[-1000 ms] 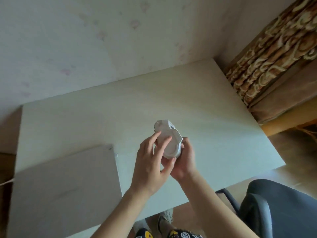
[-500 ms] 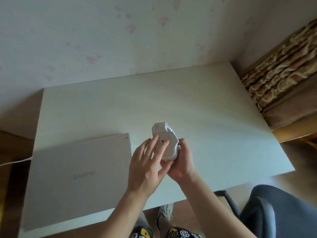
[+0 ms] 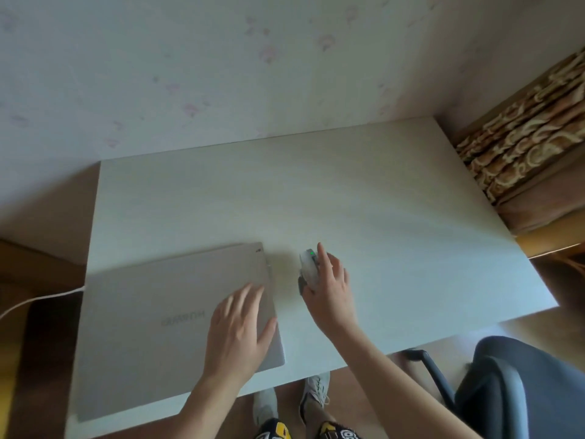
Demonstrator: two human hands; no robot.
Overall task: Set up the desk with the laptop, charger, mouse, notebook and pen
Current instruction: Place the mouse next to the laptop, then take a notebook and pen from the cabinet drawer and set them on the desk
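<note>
A closed silver laptop [image 3: 152,318] lies on the left part of the pale desk [image 3: 395,217]. A white charger cable [image 3: 38,301] runs from its left side off the desk edge. The white mouse [image 3: 308,267], with a small green light at its front, sits on the desk just right of the laptop. My right hand [image 3: 330,289] rests over the mouse and grips its right side. Fingers spread, my left hand [image 3: 239,327] hovers above the laptop's right edge and holds nothing. No notebook or pen is in view.
A wall with faint floral paper stands behind the desk. A patterned brown curtain [image 3: 522,153] hangs at the right. A grey office chair [image 3: 506,391] sits at the lower right. My shoes [image 3: 313,394] show under the desk's front edge.
Both hands held the mouse up in the air; now the mouse is down on the desk under my right hand, and my left hand has let go and moved over the laptop.
</note>
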